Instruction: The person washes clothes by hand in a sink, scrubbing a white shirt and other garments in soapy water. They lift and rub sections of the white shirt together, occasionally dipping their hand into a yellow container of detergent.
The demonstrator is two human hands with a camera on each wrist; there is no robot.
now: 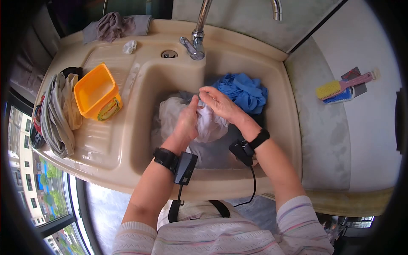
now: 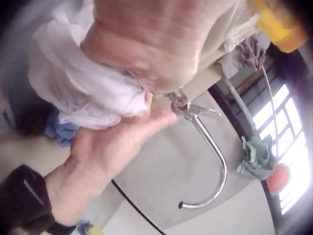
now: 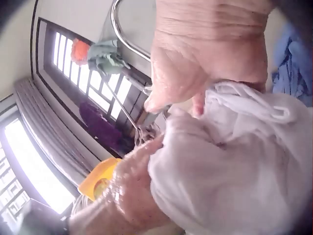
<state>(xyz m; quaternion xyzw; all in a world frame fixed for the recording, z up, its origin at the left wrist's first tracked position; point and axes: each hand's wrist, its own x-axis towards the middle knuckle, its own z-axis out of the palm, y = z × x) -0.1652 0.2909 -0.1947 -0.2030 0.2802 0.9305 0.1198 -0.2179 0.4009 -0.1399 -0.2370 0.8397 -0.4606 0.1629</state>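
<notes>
Both hands are over the basin, close together on a bunched, wet white cloth [image 1: 211, 127]. My left hand [image 1: 187, 121] grips one side of it with the thumb raised. From the other side, my right hand [image 1: 219, 104] holds the cloth near its top, its fingertips close to the left thumb. The right wrist view shows the white cloth [image 3: 234, 166] bulging out below the right hand [image 3: 205, 58], with folds hiding part of the fingers. A blue cloth [image 1: 242, 91] lies heaped in the basin beyond the right hand. Paler wet fabric [image 1: 170, 112] sits left of the hands.
The beige sink [image 1: 140, 127] has a chrome tap [image 1: 197, 40] at its back edge. On the ribbed drainboard stand a yellow tub [image 1: 97, 93] and a pile of grey clothes [image 1: 57, 114]. Grey-brown cloths [image 1: 114, 27] rest on the back ledge. Scrubbing brushes [image 1: 340, 87] lie at right.
</notes>
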